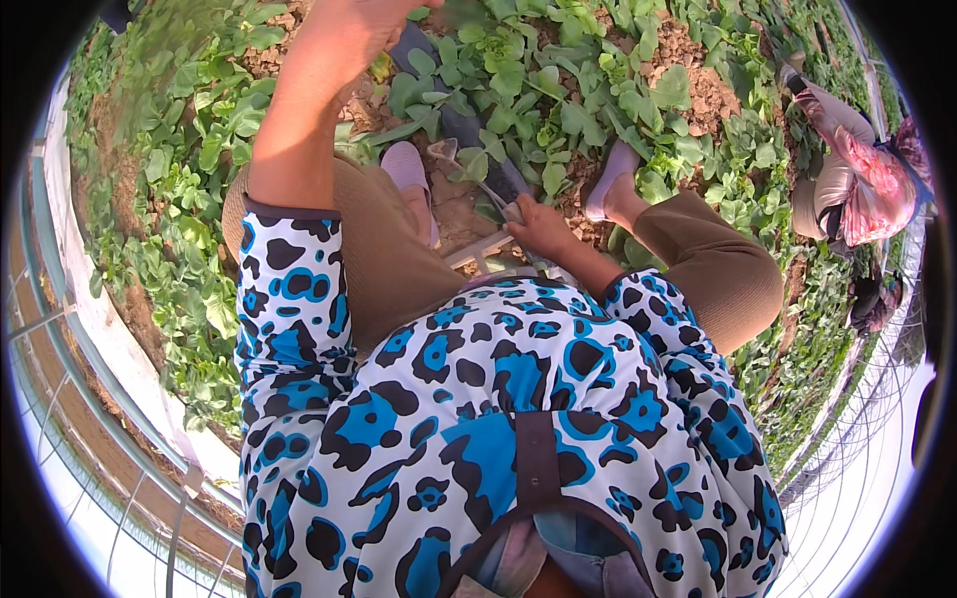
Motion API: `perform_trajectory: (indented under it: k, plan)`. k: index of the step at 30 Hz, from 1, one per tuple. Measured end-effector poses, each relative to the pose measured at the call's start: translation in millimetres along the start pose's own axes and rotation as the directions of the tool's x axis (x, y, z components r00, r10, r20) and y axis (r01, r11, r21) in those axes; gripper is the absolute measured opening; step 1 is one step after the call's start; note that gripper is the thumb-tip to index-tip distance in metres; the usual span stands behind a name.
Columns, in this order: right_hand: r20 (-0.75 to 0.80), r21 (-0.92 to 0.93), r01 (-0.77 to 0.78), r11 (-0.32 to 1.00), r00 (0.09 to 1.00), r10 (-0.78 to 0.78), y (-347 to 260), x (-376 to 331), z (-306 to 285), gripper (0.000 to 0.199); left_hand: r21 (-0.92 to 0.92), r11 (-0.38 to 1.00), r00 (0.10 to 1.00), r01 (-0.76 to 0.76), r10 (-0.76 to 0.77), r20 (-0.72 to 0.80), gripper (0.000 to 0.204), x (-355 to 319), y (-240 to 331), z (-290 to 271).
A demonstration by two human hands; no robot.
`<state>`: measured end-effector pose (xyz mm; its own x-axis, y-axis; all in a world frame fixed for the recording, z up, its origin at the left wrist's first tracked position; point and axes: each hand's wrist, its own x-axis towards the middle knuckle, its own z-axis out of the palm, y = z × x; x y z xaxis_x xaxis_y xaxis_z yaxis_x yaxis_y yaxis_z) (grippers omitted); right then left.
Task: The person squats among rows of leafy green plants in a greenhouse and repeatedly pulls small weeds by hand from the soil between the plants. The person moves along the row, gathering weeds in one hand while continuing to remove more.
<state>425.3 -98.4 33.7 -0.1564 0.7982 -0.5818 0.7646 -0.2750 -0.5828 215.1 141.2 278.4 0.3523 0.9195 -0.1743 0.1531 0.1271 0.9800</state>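
My left hand (364, 30) reaches far forward over leafy green plants (508, 70), and the upper edge of the picture cuts off most of its fingers. Whether it holds anything is hidden. Between my knees, my right hand (543, 229) is closed on a small hand tool (490, 191) with a thin shaft. The tool's pale head (444, 149) points forward and left, just above the soil beside a dark flat hose (464, 130). Broad leaves crowd around the hose.
My lilac shoes (404, 167) stand among the plants on bare soil (464, 214). A pale frame (483, 249) shows beneath me. At far right another person in pink patterned clothing (877, 189) bends over the rows. White sheeting (130, 309) and curved metal pipes (60, 289) border the left side.
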Motion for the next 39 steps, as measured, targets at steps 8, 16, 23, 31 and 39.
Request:
perform_trajectory:
  k: [8,16,23,31,39]
  plan:
    - [0.163,0.131,-0.161,0.978,0.977,0.139,29,27,59,0.047,-0.067,0.997,0.998,0.034,-0.038,-0.048,0.022,-5,-6,-16]
    - [0.073,-0.109,-0.102,0.989,0.991,0.110,42,53,68,0.039,-0.079,0.996,0.999,0.038,-0.037,0.013,0.024,-3,-12,-20]
    - [0.159,-0.133,-0.179,0.975,0.967,0.199,46,48,62,0.039,0.032,0.999,1.000,0.021,-0.022,0.017,0.027,-1,-10,-5]
    - [0.227,-0.230,-0.139,0.963,0.955,0.192,66,13,61,0.040,0.028,0.999,1.000,-0.016,0.016,0.005,0.021,-2,-21,-6]
    - [0.248,-0.261,-0.050,0.964,0.962,0.117,78,12,50,0.040,-0.015,0.998,0.997,-0.053,0.054,0.046,0.022,0,-24,-7]
